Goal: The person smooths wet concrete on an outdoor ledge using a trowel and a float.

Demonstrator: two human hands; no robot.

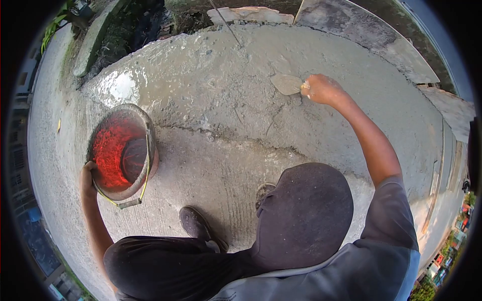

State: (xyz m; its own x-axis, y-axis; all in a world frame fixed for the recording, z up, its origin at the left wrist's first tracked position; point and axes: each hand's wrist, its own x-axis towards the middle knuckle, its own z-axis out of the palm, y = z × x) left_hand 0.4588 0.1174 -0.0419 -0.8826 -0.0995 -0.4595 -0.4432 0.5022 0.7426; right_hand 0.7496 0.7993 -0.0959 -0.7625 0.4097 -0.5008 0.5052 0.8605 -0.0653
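Observation:
My right hand (323, 89) is closed round the handle of a pointed trowel (287, 84). The trowel's blade lies flat against the wet concrete (241, 90), which is rough and lumpy around it. At the left, my left hand (88, 179) grips the lower left rim of a bucket (111, 150). The bucket is tilted so its red, cement-smeared inside faces me. A yellowish wire handle with a dark grip (130, 203) hangs over its near rim. What the bucket holds at its bottom, if anything, I cannot make out.
Hardened ribbed concrete (201, 165) lies under my boot (196, 223), with a ragged edge against the wet layer. A thin rod (226, 24) stands in the wet concrete at the back. Boards (369, 37) border the far right, and a concrete curb (100, 37) runs along the upper left.

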